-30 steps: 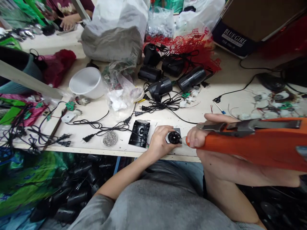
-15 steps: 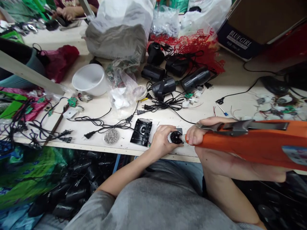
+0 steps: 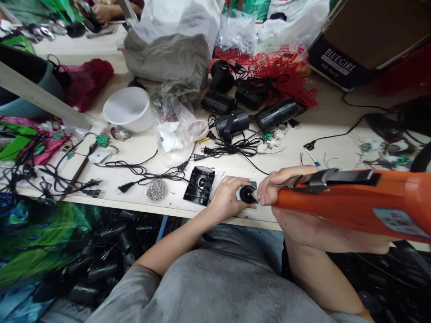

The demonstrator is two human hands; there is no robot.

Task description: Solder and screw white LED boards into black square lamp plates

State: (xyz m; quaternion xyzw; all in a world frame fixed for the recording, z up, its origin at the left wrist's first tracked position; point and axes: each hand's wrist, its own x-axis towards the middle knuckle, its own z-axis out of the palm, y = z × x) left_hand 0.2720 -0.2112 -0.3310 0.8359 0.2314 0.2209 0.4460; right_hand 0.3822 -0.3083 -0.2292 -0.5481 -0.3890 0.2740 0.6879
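Observation:
My left hand wraps round a small round part with a black disc on top, holding it near the table's front edge. My right hand is closed round the front end of an orange electric screwdriver. The tool points left and down, and its tip meets the black disc. Left of my left hand lies an open black plastic housing half with a cord leading to it. A small round dish of screws sits further left.
Black cylindrical housings and tangled black cords lie behind my hands. A white plastic tub and a clear bag stand left of them. White motors lie at right, below a carton. Another person's hands work at top left.
The black disc looks smoother now, its details no longer distinct. The screwdriver's rear end has shifted slightly left and its body more into view. My left hand keeps its hold.

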